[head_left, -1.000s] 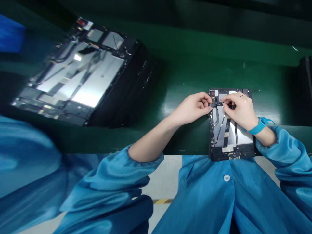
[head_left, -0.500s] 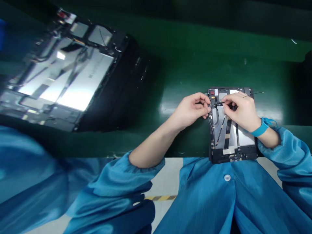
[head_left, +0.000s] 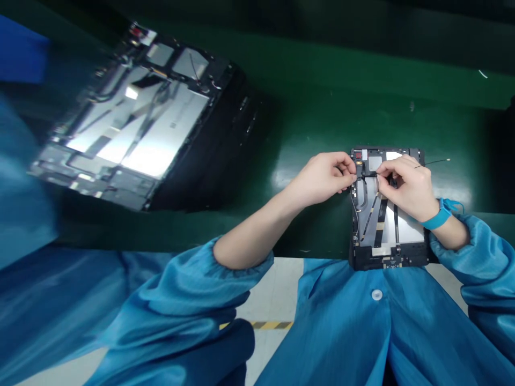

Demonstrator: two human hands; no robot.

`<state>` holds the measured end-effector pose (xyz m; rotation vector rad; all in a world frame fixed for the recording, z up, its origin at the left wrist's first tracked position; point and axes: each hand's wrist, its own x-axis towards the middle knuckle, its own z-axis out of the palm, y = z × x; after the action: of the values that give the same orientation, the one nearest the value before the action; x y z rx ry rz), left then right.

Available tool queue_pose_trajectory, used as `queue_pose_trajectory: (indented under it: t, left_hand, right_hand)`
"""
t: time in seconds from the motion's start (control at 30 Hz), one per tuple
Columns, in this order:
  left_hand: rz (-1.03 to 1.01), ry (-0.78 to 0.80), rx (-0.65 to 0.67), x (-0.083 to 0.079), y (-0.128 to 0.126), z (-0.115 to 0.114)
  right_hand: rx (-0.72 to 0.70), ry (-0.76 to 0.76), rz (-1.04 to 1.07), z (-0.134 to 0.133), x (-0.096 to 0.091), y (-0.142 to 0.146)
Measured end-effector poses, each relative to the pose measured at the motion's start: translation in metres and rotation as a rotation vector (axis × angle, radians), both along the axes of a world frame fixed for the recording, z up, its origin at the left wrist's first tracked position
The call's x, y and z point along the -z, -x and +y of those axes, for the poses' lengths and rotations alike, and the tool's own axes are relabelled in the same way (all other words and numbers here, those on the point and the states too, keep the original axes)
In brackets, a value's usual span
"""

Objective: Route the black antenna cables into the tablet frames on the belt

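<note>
An opened tablet [head_left: 388, 236] with its back cover off lies on the green belt [head_left: 314, 123] at my front edge, its silver shield and black flex cables showing. My left hand [head_left: 328, 177] is closed in a pinch at the tablet's upper left corner. My right hand [head_left: 408, 187] is also pinched, fingertips pressed on a small part near the top middle of the tablet. What the fingers hold is too small to name. A thin black wire [head_left: 436, 162] sticks out to the right past my right hand. A blue wrist strap [head_left: 440, 217] circles my right wrist.
A second opened tablet [head_left: 132, 118] lies tilted on the belt at the far left. A blue sleeve of another person [head_left: 24, 187] fills the left edge. Pale floor with a yellow-black stripe [head_left: 269, 325] shows below the belt.
Both hands stay pinched at the tablet's top edge, with only small finger shifts. The view has swung slightly, so the tablets sit a little further right in the frame.
</note>
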<state>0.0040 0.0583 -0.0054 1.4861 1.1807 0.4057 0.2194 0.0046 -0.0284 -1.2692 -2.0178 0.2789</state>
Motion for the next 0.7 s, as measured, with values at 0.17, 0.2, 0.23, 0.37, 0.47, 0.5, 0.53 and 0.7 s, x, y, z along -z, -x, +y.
queue_pose_trajectory:
  t: [0.17,0.2,0.23,0.37,0.47,0.5,0.53,0.7]
  left_hand:
    - [0.187,-0.241,0.112,-0.006,-0.001,0.003]
    - [0.240,-0.308,0.152,-0.008,-0.002,0.006]
    - [0.289,-0.371,0.195,-0.010,-0.003,0.008]
    - [0.404,-0.499,0.372,-0.019,-0.012,0.022]
    - [0.411,-0.467,0.460,-0.023,-0.018,0.032]
    - [0.412,-0.453,0.479,-0.024,-0.019,0.034]
    - [0.415,-0.443,0.494,-0.024,-0.021,0.036]
    - [0.440,-0.451,0.499,-0.024,-0.024,0.035]
  right_hand:
    - [-0.006,0.109,-0.064,0.000,0.001,-0.002]
    - [-0.010,0.125,-0.074,0.000,0.001,-0.002]
    - [-0.014,0.138,-0.081,0.000,0.001,-0.003]
    - [-0.037,0.152,-0.081,0.001,0.002,-0.006]
    - [-0.070,0.120,-0.065,0.002,0.004,-0.007]
    - [-0.080,0.104,-0.057,0.002,0.005,-0.007]
    - [-0.087,0.090,-0.050,0.002,0.005,-0.006]
    - [-0.058,0.129,-0.026,0.002,-0.002,-0.010]
